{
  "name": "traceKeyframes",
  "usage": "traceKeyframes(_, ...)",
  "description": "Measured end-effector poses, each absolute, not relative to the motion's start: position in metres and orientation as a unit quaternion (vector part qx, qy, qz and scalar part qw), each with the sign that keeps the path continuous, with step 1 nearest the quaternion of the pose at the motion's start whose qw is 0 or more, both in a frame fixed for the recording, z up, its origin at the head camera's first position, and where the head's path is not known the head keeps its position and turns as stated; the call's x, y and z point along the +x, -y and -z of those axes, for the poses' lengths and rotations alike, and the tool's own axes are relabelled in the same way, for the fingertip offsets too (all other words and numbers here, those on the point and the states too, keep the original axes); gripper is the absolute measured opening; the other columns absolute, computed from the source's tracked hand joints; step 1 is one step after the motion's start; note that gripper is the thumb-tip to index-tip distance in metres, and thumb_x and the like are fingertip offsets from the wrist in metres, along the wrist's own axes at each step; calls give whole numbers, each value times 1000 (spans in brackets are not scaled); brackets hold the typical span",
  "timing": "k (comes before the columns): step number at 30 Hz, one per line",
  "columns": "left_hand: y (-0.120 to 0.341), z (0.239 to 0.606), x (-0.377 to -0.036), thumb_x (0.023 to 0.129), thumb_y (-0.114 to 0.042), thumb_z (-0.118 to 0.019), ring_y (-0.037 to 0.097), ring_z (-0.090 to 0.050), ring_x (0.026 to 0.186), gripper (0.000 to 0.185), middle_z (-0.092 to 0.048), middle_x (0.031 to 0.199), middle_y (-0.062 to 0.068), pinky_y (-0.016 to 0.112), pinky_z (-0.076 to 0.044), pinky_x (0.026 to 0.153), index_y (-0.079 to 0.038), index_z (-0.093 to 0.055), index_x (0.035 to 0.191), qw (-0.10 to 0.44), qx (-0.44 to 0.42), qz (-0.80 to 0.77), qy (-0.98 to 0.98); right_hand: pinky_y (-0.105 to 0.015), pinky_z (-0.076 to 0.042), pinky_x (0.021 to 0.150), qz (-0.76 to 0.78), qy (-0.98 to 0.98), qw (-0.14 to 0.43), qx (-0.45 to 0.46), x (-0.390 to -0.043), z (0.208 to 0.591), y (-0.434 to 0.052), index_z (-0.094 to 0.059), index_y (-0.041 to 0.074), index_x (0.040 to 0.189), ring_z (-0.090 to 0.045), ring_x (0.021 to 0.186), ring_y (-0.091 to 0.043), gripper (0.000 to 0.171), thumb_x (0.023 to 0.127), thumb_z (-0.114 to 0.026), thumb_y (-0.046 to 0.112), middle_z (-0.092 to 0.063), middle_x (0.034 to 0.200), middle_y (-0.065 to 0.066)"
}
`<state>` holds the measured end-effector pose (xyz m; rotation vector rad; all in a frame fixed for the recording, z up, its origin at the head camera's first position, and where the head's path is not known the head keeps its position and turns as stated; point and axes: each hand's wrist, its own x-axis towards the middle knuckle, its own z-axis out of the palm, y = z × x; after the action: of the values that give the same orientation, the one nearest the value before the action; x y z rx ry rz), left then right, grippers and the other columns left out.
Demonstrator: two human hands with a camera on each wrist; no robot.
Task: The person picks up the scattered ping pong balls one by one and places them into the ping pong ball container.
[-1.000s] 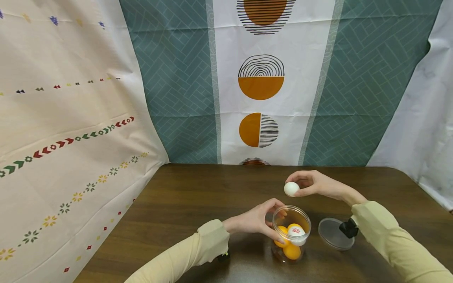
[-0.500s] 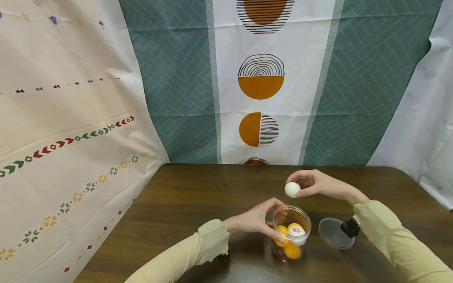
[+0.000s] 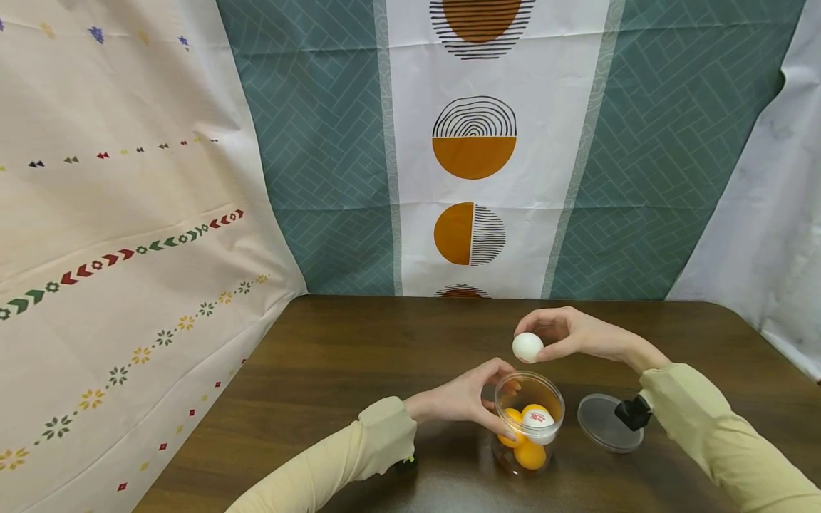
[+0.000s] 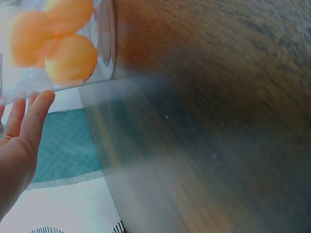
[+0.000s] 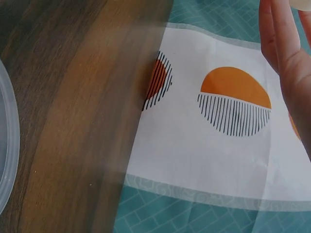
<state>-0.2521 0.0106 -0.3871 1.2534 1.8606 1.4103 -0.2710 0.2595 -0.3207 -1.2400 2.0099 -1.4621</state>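
A clear round jar [image 3: 507,459] stands on the table, its mouth uncovered. Inside it lie several orange ping-pong balls [image 3: 530,454] and a white one [image 3: 537,419] with red print. My left hand [image 3: 465,395] grips the jar's left side, thumb in front and fingers behind. In the left wrist view its fingers [image 4: 36,114] touch the clear wall below the orange balls [image 4: 71,59]. Just above and behind the jar's rim, my right hand [image 3: 577,333] pinches a white ping-pong ball [image 3: 527,348] between thumb and fingers. Only a sliver of that ball [image 5: 300,4] shows in the right wrist view.
A clear round lid [image 3: 609,423] lies flat on the brown wooden table [image 3: 385,335], right of the jar and below the right wrist. Behind the table's far edge hangs a patterned curtain [image 3: 471,178]. A cream cloth [image 3: 160,249] hangs along the left side.
The right hand has shifted very slightly, bringing the white ping-pong ball a little lower toward the jar's mouth. The left hand and the jar stay where they were.
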Motion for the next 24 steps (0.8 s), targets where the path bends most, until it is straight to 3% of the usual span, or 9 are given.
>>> traceKeyframes(24,-10,388,-252,73,1,-73,11,-45,107,61,-43,118,-4,30,-46,76,-15,-39,121,247,455,-519,-680,-45,-47,73,529,-654,243,-483,-264,316,-249,-49,-5,115,-52,91,-34,35,82,-56,-11,-51,105,-24)
